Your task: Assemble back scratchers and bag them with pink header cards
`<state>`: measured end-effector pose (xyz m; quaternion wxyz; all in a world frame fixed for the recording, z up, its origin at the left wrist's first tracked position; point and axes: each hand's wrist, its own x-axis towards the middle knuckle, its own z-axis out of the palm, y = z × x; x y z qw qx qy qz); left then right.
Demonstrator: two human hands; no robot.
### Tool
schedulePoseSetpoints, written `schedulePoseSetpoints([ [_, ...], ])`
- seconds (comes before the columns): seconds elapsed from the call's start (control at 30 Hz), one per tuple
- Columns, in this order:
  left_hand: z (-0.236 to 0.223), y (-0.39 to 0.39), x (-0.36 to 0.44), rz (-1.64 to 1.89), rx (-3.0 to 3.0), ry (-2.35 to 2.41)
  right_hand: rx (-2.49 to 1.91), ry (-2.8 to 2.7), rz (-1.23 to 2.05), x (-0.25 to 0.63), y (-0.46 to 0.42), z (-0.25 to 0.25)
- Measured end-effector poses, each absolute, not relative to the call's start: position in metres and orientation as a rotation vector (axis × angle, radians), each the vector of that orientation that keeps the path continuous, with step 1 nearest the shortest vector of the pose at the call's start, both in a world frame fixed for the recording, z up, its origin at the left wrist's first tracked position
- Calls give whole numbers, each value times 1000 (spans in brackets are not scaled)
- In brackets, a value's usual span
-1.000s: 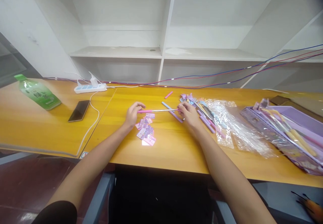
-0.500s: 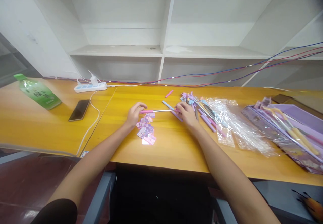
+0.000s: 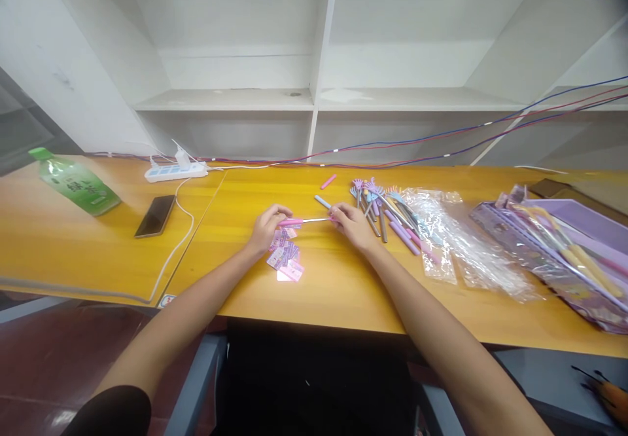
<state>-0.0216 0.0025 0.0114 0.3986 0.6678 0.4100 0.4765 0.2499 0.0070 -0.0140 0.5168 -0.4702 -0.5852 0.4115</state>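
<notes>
Between my two hands a pink back scratcher with a metal rod (image 3: pixel 316 219) is held level above the table. My left hand (image 3: pixel 267 228) is closed on its pink handle, while my right hand (image 3: pixel 352 225) pinches the other end, where the head is mostly hidden by my fingers. Below my left hand lies a loose pile of small pink and purple printed cards (image 3: pixel 284 256). A light blue tube (image 3: pixel 322 201) lies partly behind my right hand. Just right of that hand is a heap of back scratchers (image 3: pixel 375 200) with claw-shaped heads, and purple handle tubes (image 3: pixel 405 238).
Clear plastic bags (image 3: pixel 461 246) lie right of the heap, beside a purple bag with more back scratchers (image 3: pixel 554 253). A short pink tube (image 3: pixel 328 181) lies farther back. On the left are a phone (image 3: pixel 155 216), a green bottle (image 3: pixel 78 184) and a power strip (image 3: pixel 176 171).
My right hand has moved left toward my left hand, and the rod showing between them is shorter. My left hand has shifted slightly right and down.
</notes>
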Motion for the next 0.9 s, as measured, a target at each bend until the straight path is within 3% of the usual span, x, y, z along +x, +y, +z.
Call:
schedulePoseSetpoints([
  [0.73, 11, 5, -22, 1172, 1734, 1045, -1130, -1447, 949, 230, -2, -12],
  [0.9, 18, 16, -33, 825, 2078, 1177, -1174, -1678, 762, 236, -3, -2],
])
